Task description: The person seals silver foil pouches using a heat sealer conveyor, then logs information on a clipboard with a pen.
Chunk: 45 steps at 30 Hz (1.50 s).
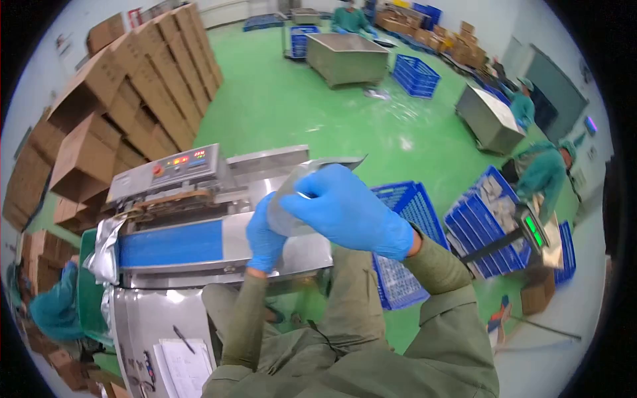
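A silver foil pouch (286,222) is held up in front of my chest, between my two blue-gloved hands. My left hand (263,235) grips the pouch's left side from below. My right hand (350,211) is closed with its fingers bent at the pouch's upper part, covering much of it. Just left of the hands stands a band sealing machine (166,176) with a lit control panel and a blue conveyor belt (172,243). At the belt's far left end hangs another silver foil pouch (105,251).
A green bin (89,292) stands beyond the belt's left end. A steel table (142,308) holds papers (182,368) and a pen (184,338). Blue crates (401,285) stand to my right, near a scale display (533,231). Cardboard boxes (133,73) are stacked left. Several co-workers are around.
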Each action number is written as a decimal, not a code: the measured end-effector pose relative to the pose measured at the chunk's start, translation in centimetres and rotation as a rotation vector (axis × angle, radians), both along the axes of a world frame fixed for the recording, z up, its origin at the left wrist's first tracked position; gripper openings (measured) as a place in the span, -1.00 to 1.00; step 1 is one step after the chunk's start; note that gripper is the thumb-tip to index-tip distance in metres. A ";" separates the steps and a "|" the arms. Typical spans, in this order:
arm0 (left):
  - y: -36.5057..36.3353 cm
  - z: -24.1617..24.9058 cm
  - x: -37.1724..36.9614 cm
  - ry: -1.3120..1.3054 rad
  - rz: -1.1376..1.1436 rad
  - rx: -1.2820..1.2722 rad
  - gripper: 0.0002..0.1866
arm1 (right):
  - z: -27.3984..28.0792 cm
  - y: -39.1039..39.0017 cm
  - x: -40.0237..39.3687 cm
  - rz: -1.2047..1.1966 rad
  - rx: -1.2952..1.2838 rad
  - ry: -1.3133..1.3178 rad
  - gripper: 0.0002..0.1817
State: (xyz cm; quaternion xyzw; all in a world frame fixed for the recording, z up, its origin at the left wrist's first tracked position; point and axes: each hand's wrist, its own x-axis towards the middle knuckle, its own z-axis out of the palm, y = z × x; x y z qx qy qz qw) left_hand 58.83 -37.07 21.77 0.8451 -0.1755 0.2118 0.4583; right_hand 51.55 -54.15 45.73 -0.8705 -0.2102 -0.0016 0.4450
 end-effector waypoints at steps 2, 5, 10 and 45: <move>6.7 1.8 0.3 0.037 -0.013 0.031 -0.52 | 0.6 3.3 0.3 0.033 0.130 -0.115 -0.76; 14.6 -0.8 -0.5 0.377 -0.117 -0.281 -0.31 | -3.4 5.2 2.1 -0.051 0.243 -0.367 -0.66; 19.0 -3.5 -1.0 0.442 -0.079 -0.339 -0.18 | -16.5 8.0 7.7 -0.114 0.214 -0.283 -0.58; 19.8 -10.9 9.0 0.425 0.272 -0.280 -0.64 | -29.1 10.0 13.8 -0.425 0.641 0.352 -0.64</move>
